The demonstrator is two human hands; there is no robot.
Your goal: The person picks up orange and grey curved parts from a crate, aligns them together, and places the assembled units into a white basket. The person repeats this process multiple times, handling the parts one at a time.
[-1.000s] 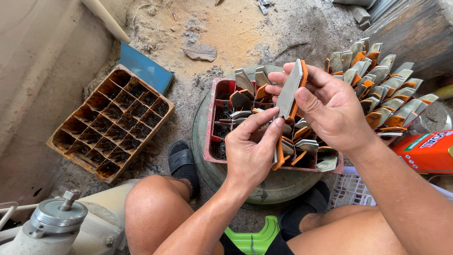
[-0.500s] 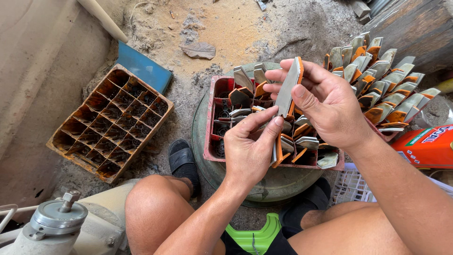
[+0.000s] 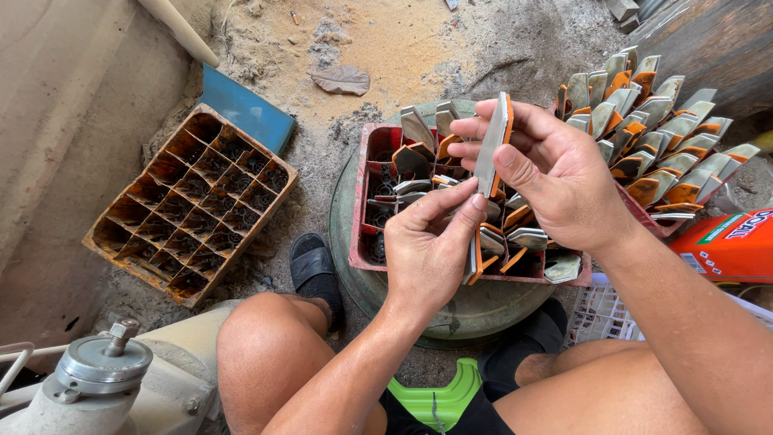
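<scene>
Orange-edged grey pad stands nearly upright, long axis running near to far, tip tilted slightly right, above the red crate; right hand pinches it closed; left hand clasps another pad nearer.

The red crate sits crowded: grey and orange plates stand tilted in most compartments, leaving only its left column of cells open from above. Both hands hover over its middle, the left hand and right hand closing off that way in. To the right, a dense fan of upright plates blocks the approach, with an orange box just beside it. To the left, bare sandy floor lies between the red crate and the orange divided crate, whose cells look open. Knees and a black sandal hem in the near side.
</scene>
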